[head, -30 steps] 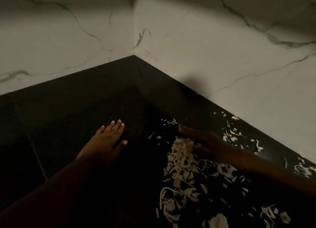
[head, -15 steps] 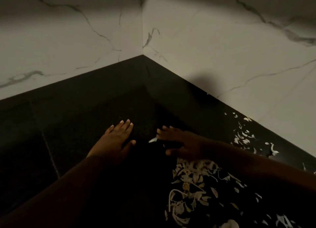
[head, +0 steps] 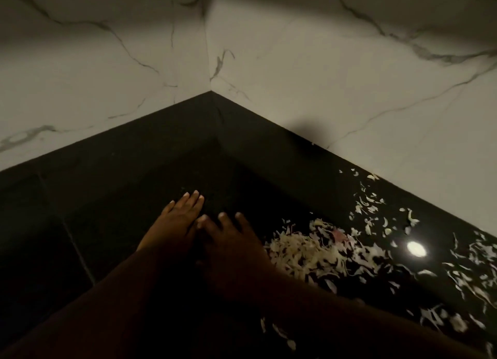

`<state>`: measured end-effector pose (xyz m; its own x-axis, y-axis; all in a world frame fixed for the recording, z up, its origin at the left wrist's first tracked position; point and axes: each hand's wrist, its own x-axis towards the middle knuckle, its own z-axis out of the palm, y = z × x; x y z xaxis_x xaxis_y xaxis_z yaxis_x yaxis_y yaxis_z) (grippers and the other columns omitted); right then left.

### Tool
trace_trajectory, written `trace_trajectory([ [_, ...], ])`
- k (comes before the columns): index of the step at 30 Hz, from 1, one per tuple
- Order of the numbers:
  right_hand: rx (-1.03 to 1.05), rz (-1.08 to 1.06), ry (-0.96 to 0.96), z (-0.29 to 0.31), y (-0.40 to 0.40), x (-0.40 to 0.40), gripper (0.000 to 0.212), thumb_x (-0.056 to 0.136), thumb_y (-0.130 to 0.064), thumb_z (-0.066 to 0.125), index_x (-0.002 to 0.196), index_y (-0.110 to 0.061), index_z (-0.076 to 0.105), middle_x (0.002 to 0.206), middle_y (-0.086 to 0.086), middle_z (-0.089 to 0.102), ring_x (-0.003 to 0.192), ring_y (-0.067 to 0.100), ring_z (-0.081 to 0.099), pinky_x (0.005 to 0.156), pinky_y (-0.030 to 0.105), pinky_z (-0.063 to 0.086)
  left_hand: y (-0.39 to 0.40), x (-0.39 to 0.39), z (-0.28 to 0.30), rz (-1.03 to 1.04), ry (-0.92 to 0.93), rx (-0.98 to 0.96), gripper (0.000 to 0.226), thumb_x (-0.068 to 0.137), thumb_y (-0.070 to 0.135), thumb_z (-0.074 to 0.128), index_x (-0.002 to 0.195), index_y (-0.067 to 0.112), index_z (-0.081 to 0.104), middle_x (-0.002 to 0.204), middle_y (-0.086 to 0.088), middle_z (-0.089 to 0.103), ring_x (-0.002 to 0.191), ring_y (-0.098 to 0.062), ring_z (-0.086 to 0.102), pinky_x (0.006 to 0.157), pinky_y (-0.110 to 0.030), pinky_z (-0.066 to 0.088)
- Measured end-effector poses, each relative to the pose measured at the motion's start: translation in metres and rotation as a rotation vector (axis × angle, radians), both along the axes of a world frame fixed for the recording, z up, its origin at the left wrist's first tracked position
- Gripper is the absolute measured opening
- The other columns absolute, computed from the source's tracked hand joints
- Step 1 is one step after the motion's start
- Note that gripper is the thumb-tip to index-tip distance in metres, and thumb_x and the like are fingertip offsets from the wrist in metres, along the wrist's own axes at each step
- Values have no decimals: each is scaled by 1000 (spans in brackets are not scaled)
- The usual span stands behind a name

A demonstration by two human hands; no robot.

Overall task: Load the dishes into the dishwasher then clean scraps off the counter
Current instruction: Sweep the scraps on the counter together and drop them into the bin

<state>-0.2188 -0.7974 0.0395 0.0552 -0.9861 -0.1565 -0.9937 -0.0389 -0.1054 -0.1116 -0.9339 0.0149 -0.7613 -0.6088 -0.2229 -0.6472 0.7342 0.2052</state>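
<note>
A heap of pale vegetable scraps (head: 306,251) lies on the dark counter (head: 129,202), with thinner bits scattered to the right (head: 376,210) along the wall. My left hand (head: 177,221) rests flat on the counter, fingers straight and together. My right hand (head: 231,243) lies flat beside it, fingers straight, its fingertips touching the left hand's thumb side. The scrap heap sits just right of my right hand. Neither hand holds anything.
White marbled walls (head: 322,76) meet in a corner behind the counter. A bright light reflection (head: 416,249) shines on the counter among the scraps. A seam line (head: 78,251) crosses the counter at the left.
My right hand has swept left across the counter, away from the scrap heap, until it meets my left hand. The left hand has stayed flat in place.
</note>
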Motion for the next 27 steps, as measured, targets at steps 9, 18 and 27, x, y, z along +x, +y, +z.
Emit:
trace_trajectory([
  [9,216,-587,-30,8,67,-2,106,82,-81,18,128,0,-32,131,25,-40,123,39,-39,103,47,-27,-7,4,-8,-24,101,12,56,102,33,28,152,18,8,160,1,0,142,-6,-6,116,-32,-1],
  [18,75,-443,-92,-21,57,6,99,81,-80,4,149,-10,-14,156,12,-22,140,29,-29,107,47,-28,-5,3,-7,-20,108,14,55,102,33,29,151,17,9,160,1,2,146,-12,-3,117,-34,0],
  [27,-11,-421,-62,-9,115,21,90,86,-74,2,148,-11,-16,153,8,-28,137,26,-36,104,40,-32,-3,8,-7,-38,161,18,64,96,46,20,151,15,15,159,-1,7,147,-14,2,118,-36,2],
])
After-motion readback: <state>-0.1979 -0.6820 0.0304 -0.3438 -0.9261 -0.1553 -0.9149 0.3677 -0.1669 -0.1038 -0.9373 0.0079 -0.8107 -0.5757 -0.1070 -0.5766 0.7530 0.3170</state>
